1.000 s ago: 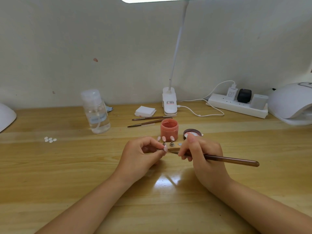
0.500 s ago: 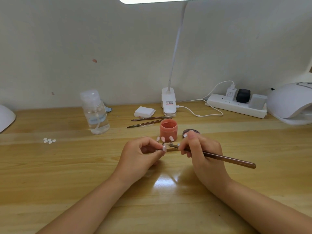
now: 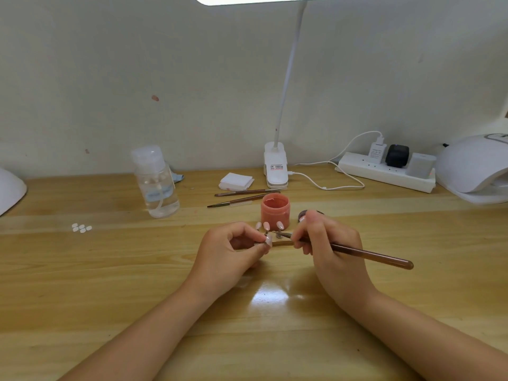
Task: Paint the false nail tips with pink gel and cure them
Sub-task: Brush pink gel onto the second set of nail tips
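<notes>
My left hand (image 3: 231,251) pinches a small holder with a pale pink false nail tip (image 3: 268,240) on its end. My right hand (image 3: 327,243) grips a brown brush (image 3: 371,255) like a pen, its bristle end pointing left at that tip. Just behind stand three more nail tips (image 3: 270,225) on little stands, in front of an open pink gel jar (image 3: 275,209). The jar's dark lid (image 3: 302,215) lies partly hidden behind my right thumb. A white curing lamp (image 3: 475,166) sits at the far right.
Two spare brushes (image 3: 242,196) and white wipes (image 3: 236,181) lie behind the jar. A clear pump bottle (image 3: 155,182) stands at left, loose white tips (image 3: 81,227) beyond it. A clip lamp base (image 3: 275,171), a power strip (image 3: 387,169) and a white object (image 3: 11,188) line the back.
The brush handle has tilted lower at its right end and the bristle end has shifted slightly toward the held tip. My left hand has stayed put.
</notes>
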A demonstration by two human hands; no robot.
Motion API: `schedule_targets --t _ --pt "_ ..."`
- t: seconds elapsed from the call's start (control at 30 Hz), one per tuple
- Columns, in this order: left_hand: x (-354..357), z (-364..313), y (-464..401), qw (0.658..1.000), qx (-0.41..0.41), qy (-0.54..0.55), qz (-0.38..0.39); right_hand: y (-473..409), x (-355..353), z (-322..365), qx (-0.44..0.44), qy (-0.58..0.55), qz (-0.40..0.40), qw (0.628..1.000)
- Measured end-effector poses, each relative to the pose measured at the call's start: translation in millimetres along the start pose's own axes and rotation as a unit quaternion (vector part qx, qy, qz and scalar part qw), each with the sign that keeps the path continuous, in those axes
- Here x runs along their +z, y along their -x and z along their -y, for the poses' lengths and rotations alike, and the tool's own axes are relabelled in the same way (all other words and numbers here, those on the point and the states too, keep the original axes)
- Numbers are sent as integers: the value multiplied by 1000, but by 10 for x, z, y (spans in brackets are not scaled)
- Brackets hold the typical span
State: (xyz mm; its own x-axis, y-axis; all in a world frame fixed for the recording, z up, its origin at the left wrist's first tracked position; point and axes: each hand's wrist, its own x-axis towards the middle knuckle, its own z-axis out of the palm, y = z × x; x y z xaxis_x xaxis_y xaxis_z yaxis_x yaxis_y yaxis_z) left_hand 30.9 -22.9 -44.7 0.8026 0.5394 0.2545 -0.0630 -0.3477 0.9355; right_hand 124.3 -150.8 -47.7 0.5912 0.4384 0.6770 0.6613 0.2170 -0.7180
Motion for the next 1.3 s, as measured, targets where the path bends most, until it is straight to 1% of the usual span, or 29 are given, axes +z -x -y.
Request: schedule_targets --t 0.1,0.23,0.33,0.43,0.57,0.73,0.8,0.97,1.13,1.3 --pt "1 -3 0 1000 2 4 4 7 17 8 2 1 15 1000" --pt "-3 -2 -2 1000 2 9 3 33 15 31 2 -35 32 999" --pt "-3 0 0 1000 1 11 6 27 3 28 12 -48 12 999" --pt "-6 -3 4 1000 0 11 9 0 1 20 24 -29 -6 999" --pt "-10 -10 10 1000 2 12 13 4 15 20 25 -13 19 999" --pt "-16 -9 9 1000 0 11 16 27 6 47 8 -45 40 998" --pt "-19 -9 8 1000 -1 12 18 26 0 63 14 -54 31 998" --pt "-13 -33 28 999 11 10 29 -8 -29 51 52 -111 -32 992" --pt "-28 -40 26 998 47 -25 28 -17 -30 73 15 -60 8 998" --pt "-13 -62 27 998 47 -24 29 -20 -18 86 -24 14 22 999"
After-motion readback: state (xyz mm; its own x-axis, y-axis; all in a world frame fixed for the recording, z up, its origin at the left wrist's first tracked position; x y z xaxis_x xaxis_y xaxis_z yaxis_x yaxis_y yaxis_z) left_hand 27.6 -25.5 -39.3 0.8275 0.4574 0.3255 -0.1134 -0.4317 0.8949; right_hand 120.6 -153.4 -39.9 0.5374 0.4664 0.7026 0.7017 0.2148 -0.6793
